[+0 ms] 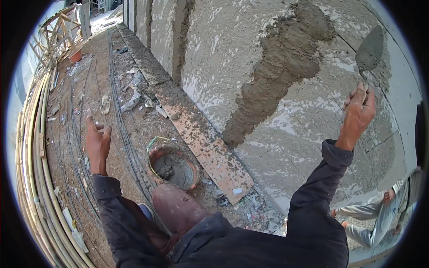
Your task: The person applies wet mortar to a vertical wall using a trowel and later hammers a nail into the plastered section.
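Note:
My right hand (359,109) is raised at the right, closed around the handle of a pointed trowel (371,48). The trowel's grey, mortar-coated blade points up beside the wall (201,58); whether it touches the wall I cannot tell. To the left of the blade, a thick band of wet mortar (286,58) runs diagonally down the wall. My left hand (98,145) hangs over the ground at the left with nothing in it, its index finger stretched out and the others loosely bent. Between my arms, near my knee, stands an orange bucket (195,175) partly filled with wet mortar (174,169).
A mortar-splattered board (210,156) lies along the wall's foot. Long bamboo poles (38,178) and thin dark rods (117,98) stretch along the ground at left. Rubble (132,96) is scattered about. Another person (380,219) is at lower right. A wooden frame (60,27) stands far left.

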The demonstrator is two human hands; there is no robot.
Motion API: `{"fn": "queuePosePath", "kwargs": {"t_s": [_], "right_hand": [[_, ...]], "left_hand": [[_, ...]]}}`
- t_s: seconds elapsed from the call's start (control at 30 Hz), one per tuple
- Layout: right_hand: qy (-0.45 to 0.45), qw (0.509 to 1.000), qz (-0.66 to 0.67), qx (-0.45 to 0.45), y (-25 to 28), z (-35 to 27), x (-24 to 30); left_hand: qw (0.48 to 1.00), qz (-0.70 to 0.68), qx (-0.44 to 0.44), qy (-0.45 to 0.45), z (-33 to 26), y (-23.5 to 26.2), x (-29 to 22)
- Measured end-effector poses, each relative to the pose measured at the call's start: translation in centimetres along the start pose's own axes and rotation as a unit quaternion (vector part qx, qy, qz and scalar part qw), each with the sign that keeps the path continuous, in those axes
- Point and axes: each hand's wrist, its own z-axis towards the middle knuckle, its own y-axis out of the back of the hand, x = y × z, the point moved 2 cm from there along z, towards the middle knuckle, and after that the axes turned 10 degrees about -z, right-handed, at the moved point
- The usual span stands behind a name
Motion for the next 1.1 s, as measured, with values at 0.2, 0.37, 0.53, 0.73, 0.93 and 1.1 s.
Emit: {"fn": "queuePosePath", "kwargs": {"t_s": [0.2,0.37,0.53,0.73,0.93,1.1], "right_hand": [[-0.044,0.849,-0.002,0.526,-10.9,-23.7,-4.2],[0.090,0.695,-0.210,0.682,-21.2,-44.8,-5.7],[0.211,0.654,-0.172,0.706,-24.6,-57.1,-7.7],[0.068,0.704,-0.005,0.706,-20.6,-51.6,-17.8],[0.038,0.739,-0.035,0.672,-18.6,-49.5,-12.6],[0.022,0.754,-0.020,0.656,-17.0,-44.2,-11.1]], "left_hand": [[0.999,0.018,0.015,-0.045,-1.0,-0.7,-1.2],[0.996,0.049,0.003,-0.073,-2.8,1.0,-2.3],[0.994,0.069,0.010,-0.081,-2.7,0.4,-2.7],[0.997,-0.077,0.022,0.003,-0.8,3.2,-2.8],[0.962,-0.245,0.120,0.028,6.8,6.9,-7.9],[0.920,-0.373,0.118,-0.003,11.7,4.6,-12.9]]}}
